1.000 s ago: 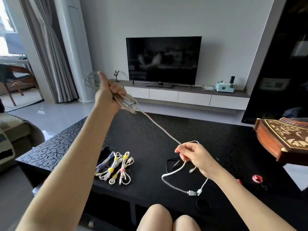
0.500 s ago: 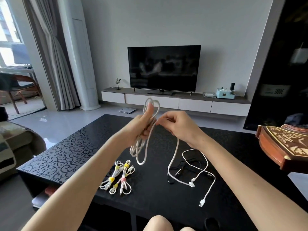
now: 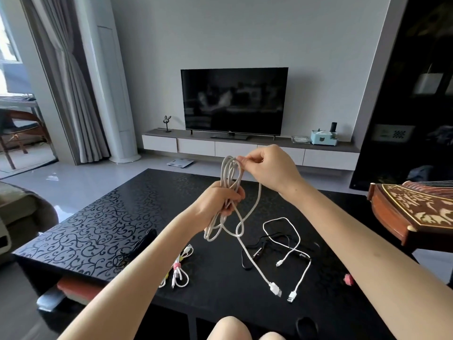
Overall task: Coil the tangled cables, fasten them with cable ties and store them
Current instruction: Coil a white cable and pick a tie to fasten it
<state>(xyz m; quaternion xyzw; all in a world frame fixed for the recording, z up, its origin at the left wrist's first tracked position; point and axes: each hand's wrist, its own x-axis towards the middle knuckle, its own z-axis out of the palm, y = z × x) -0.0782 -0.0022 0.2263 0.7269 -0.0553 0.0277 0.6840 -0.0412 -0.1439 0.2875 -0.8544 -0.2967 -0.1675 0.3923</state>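
Observed condition: the left hand (image 3: 218,203) gripped the white cable (image 3: 229,173) at the middle of its coil, with the fingers curled round the gathered strands. Several loops stood up above the fist and others hung below it, in the air over the black table (image 3: 98,229). Whether the lowest loop touched the tabletop could not be determined.

The right hand (image 3: 268,168) was above and just right of the left hand. It pinched the top of the upper loops between thumb and fingertips. One strand fell from that pinch, crossed itself below the left hand and trailed down to the table. It ended in a USB plug (image 3: 275,289) that lay flat near the front edge.

Other items noted: a second white cable (image 3: 293,229) lay loose on the table, just right of the trailing strand. A black cable (image 3: 246,258) was tangled with it. Tied cable bundles (image 3: 181,273) lay left of these, partly hidden by the left forearm. A pink tie (image 3: 348,279) lay beside the right forearm.
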